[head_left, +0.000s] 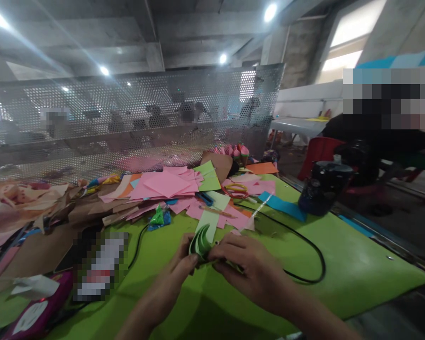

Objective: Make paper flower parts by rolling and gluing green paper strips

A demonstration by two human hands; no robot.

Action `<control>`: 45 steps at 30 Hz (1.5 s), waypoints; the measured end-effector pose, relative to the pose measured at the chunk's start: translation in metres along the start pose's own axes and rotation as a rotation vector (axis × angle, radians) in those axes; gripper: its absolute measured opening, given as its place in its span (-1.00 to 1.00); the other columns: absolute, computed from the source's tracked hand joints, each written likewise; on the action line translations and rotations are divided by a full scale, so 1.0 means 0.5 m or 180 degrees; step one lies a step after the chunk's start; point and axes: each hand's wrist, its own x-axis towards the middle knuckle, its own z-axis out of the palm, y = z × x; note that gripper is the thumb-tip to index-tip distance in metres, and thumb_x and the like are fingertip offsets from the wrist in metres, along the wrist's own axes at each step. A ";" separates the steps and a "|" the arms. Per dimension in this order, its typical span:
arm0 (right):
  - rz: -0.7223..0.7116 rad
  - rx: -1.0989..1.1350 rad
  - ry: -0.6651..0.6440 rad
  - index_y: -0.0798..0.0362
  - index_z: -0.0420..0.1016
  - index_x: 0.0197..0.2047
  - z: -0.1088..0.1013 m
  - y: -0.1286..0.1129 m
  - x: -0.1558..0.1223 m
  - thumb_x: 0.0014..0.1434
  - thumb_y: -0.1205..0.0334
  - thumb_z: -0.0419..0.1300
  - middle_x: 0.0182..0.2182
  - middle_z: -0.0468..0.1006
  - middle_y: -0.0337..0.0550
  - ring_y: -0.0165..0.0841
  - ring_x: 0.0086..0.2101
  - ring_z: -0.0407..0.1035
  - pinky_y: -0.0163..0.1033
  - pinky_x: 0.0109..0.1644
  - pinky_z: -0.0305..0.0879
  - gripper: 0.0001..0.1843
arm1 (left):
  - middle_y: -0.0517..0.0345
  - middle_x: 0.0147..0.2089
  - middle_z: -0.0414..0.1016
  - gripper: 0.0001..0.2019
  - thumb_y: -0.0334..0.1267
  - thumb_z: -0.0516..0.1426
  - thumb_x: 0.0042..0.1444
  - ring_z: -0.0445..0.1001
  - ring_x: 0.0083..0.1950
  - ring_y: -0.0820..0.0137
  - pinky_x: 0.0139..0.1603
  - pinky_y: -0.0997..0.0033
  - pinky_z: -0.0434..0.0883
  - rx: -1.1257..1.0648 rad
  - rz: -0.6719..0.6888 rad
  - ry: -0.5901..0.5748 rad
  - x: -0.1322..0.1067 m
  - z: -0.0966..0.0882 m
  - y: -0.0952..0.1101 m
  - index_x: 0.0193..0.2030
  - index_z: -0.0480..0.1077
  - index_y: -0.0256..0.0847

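Observation:
Curled layers of green paper (201, 242) stand upright between my hands, just above the table. My left hand (180, 262) is closed around the left side and base of the paper, its thumb in front. From the right, my right hand (244, 259) has its fingers bent and pressed together at the paper's lower edge. A tiny pale tip (217, 242) shows by those fingers; what it belongs to is hidden. Right behind the curl lies a pale green paper strip (208, 224).
A pile of pink paper sheets (166, 184) spreads across the back, with a pencil (217, 211) and yellow-handled scissors (235, 188) near it. A black cable (318, 255) loops at right. A dark tumbler (326, 186) stands at the right edge; a phone (101, 269) lies left.

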 end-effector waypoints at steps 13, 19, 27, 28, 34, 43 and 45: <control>0.0316 0.1079 0.0356 0.02 0.57 -0.19 0.004 0.018 -0.015 0.27 0.33 0.21 -0.32 0.55 -0.16 -0.36 -0.28 0.43 -0.29 -0.21 0.30 -0.89 | 0.29 -0.40 0.39 -0.59 0.00 0.10 0.11 0.26 -0.44 0.45 -0.44 0.44 0.16 -0.0157 0.0098 0.0051 0.017 0.009 -0.010 0.03 0.24 -0.17; 0.0455 0.1240 0.0430 0.05 0.60 -0.29 0.004 0.025 -0.020 0.21 0.31 0.26 -0.39 0.55 -0.16 -0.35 -0.35 0.42 -0.30 -0.28 0.29 -0.93 | 0.30 -0.44 0.38 -0.57 0.01 0.11 0.12 0.24 -0.50 0.48 -0.48 0.45 0.13 -0.0173 0.0011 0.0126 0.017 0.000 -0.020 0.04 0.23 -0.18; 0.1300 0.1081 0.0815 0.06 0.42 -0.46 -0.038 0.061 -0.042 0.22 0.05 0.25 -0.56 0.39 -0.29 -0.43 -0.54 0.22 -0.34 -0.48 0.11 -0.69 | 0.31 -0.45 0.44 -0.58 -0.05 0.17 0.09 0.35 -0.50 0.47 -0.52 0.49 0.21 -0.0328 -0.0024 0.0466 0.018 -0.042 -0.048 0.05 0.26 -0.13; 0.1409 0.1036 0.0865 0.05 0.37 -0.48 -0.046 0.069 -0.047 0.22 0.01 0.23 -0.58 0.34 -0.31 -0.44 -0.55 0.19 -0.34 -0.50 0.10 -0.65 | 0.33 -0.49 0.42 -0.57 -0.05 0.18 0.07 0.33 -0.55 0.48 -0.55 0.51 0.19 -0.0337 -0.0015 0.0501 0.021 -0.053 -0.049 0.04 0.24 -0.13; 0.1525 0.0517 0.0919 0.02 0.32 -0.43 -0.087 0.121 -0.050 0.27 0.00 0.11 -0.52 0.35 -0.28 -0.39 -0.50 0.24 -0.32 -0.43 0.21 -0.68 | 0.39 -0.57 0.44 -0.53 0.04 0.21 -0.02 0.30 -0.67 0.53 -0.63 0.57 0.12 -0.0373 0.0080 0.0670 0.045 -0.127 -0.045 -0.06 0.17 -0.10; 0.1561 -0.1024 -0.0544 0.05 0.59 -0.27 -0.037 0.231 0.097 0.19 0.29 0.21 -0.31 0.64 -0.15 -0.27 -0.25 0.50 -0.25 -0.21 0.32 -0.89 | 0.38 -0.55 0.47 -0.63 -0.05 0.15 0.05 0.34 -0.60 0.50 -0.56 0.53 0.22 -0.0419 0.0145 0.0684 0.099 -0.137 -0.045 -0.06 0.18 -0.10; 0.1613 -0.1267 -0.0779 0.10 0.57 -0.27 -0.008 0.253 0.123 0.22 0.23 0.24 -0.30 0.62 -0.13 -0.26 -0.25 0.49 -0.18 -0.17 0.35 -0.88 | 0.38 -0.56 0.45 -0.64 -0.06 0.16 0.05 0.33 -0.60 0.50 -0.55 0.53 0.22 -0.0447 0.0132 0.0637 0.106 -0.133 -0.047 -0.07 0.19 -0.10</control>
